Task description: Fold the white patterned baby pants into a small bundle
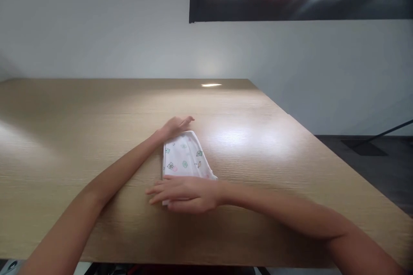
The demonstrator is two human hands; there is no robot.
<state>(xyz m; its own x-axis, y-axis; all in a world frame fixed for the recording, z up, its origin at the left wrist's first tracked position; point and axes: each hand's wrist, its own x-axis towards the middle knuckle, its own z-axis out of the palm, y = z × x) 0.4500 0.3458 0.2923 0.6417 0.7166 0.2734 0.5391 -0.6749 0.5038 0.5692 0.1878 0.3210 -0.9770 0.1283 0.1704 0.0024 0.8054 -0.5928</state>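
Observation:
A folded white cloth [183, 154] with small green, pink and grey printed figures lies flat on the wooden table [97, 146]. Its right side slants outward toward me, and its outline has a thin raised edge. At its far left corner is my left hand [178, 126], fingers stretched out to the right and holding nothing. Across the near end of the cloth my right hand [190, 193] lies palm down, its fingers spread and pointing left. That hand covers most of the near edge, so whether layers are tucked there is hidden.
A pale wall [129, 21] stands behind the table's far edge. Up on the right is a dark-framed window [290, 7] with bars. Beyond the table's slanting right edge lies dark floor [380, 172], with a thin black pole [393, 129] above it.

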